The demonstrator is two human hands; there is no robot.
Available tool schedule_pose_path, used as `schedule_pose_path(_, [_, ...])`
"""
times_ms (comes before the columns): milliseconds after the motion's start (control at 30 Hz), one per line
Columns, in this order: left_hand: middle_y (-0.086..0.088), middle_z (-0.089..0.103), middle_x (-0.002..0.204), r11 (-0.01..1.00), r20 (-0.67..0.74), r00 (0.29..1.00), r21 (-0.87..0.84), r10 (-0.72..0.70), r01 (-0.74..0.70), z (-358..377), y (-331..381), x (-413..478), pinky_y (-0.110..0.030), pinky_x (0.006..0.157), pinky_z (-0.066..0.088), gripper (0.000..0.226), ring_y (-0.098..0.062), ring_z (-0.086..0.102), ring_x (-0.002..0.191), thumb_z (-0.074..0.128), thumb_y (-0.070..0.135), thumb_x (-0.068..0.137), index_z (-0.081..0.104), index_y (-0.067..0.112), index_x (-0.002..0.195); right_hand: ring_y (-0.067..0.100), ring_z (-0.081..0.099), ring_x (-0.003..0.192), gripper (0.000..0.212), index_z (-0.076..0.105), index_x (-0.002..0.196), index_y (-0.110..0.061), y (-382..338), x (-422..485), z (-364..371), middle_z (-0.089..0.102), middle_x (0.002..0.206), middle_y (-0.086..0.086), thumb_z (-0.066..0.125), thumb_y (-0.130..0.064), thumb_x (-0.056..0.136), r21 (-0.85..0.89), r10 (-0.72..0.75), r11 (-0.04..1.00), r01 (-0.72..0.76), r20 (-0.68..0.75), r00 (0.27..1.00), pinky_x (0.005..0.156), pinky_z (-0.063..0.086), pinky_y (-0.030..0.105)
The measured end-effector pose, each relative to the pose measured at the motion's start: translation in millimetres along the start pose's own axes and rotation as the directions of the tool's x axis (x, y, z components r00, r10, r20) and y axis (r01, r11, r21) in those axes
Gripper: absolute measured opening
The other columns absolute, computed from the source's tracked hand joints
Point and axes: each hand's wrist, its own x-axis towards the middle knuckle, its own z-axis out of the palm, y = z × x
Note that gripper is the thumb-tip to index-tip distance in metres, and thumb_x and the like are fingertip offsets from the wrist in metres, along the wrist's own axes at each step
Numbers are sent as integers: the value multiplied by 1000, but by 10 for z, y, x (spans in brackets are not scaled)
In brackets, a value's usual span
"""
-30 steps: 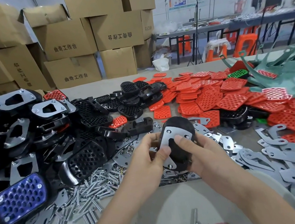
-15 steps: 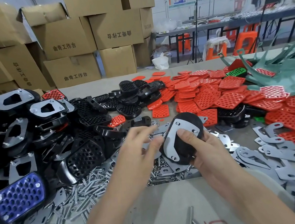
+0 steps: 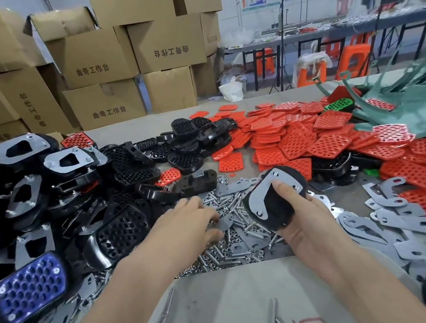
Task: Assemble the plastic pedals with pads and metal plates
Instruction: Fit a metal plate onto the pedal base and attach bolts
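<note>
The right hand (image 3: 308, 224) has the black pedal (image 3: 278, 216) tilted up off the surface (image 3: 226, 304), underside facing the camera. Its fingers (image 3: 286, 192) are wrapped round the pedal: the thumb presses into the opening in the middle and the rest curl behind the right edge, mostly hidden. A metal plate (image 3: 259, 196) sits on that underside, running along the top and left rim, just beside the thumb tip.

The left hand (image 3: 185, 228) is apart from the pedal, off to its left, palm down over the heap of screws and nuts (image 3: 235, 251). Its fingertips are bent down into the hardware, right by a loose flat plate (image 3: 224, 224) (honestly can't tell if it's pinching anything or just touching the pile).

Around that: a big spread of red pads (image 3: 293, 136) beyond the pedal, more loose grey plates (image 3: 406, 221) to the right, and a stack of black pedals with plates already on (image 3: 66, 161) to the left, with a blue-padded pedal (image 3: 30, 288) nearest the camera. Cardboard boxes (image 3: 96, 57) are stacked behind.
</note>
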Motion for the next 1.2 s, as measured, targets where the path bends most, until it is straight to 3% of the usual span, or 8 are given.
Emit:
schedule_pose_path(333, [11,53,111,955,-200,963,273,178,-120,2,-35,-30,-27,76,48,30,-11,55,102,30,46,104,51,26,114,33,69,107,48,54,135,13,-51,6,-13,66,130,26,40,12,89,132,134,980,-146,97,986,79,64,36])
schedule_pose_path(433, [11,58,84,990,-366,929,-144,-60,7,-92,-175,-16,-18,56,42,23,-2,55,70,36,38,100,55,26,97,33,69,107,51,55,133,13,-56,-4,-5,66,131,25,34,12,86,120,144,980,-157,117,983,81,64,37])
schedule_pose_path(567, [1,72,69,373,-220,852,-927,-475,-32,-87,-180,-41,-20,52,51,13,-6,66,55,54,20,101,64,18,93,33,68,102,50,60,124,12,-42,5,11,68,129,23,31,13,83,108,146,982,-157,103,984,88,61,41])
schedule_pose_path(633, [-1,73,69,47,-93,882,-996,-461,-80,-18,-70,-51,-23,61,57,10,-14,70,64,55,10,100,64,9,96,34,66,104,51,59,126,14,-31,16,5,65,132,24,31,12,83,105,152,981,-162,97,984,94,58,43])
schedule_pose_path(733, [2,67,63,-98,-25,885,-992,-464,-80,67,-24,-48,-23,61,57,9,-13,67,62,56,6,99,64,6,95,33,68,101,46,65,116,8,-34,9,3,69,126,23,32,11,83,92,133,986,-142,94,987,95,57,44])
schedule_pose_path(900, [-1,65,65,153,-59,880,-988,-471,16,39,-206,-35,-22,53,49,16,-13,57,55,54,12,100,66,5,94,28,69,97,42,65,111,0,-71,15,-3,73,112,15,35,10,84,131,42,990,-52,76,996,81,62,37])
schedule_pose_path(1100, [-2,66,66,229,7,917,-968,-398,106,81,-278,-59,-22,50,48,19,-12,56,54,52,12,102,69,10,110,29,61,106,41,56,117,-2,-111,40,-16,65,116,16,34,13,86,182,7,983,-10,19,1000,92,54,38])
schedule_pose_path(1200, [10,64,96,659,-141,861,-707,-489,258,124,-288,-90,-16,55,44,27,-6,60,73,52,24,102,59,20,128,28,61,106,44,57,121,-3,-119,41,-28,65,117,15,35,12,86,184,-1,983,-2,12,1000,88,54,35])
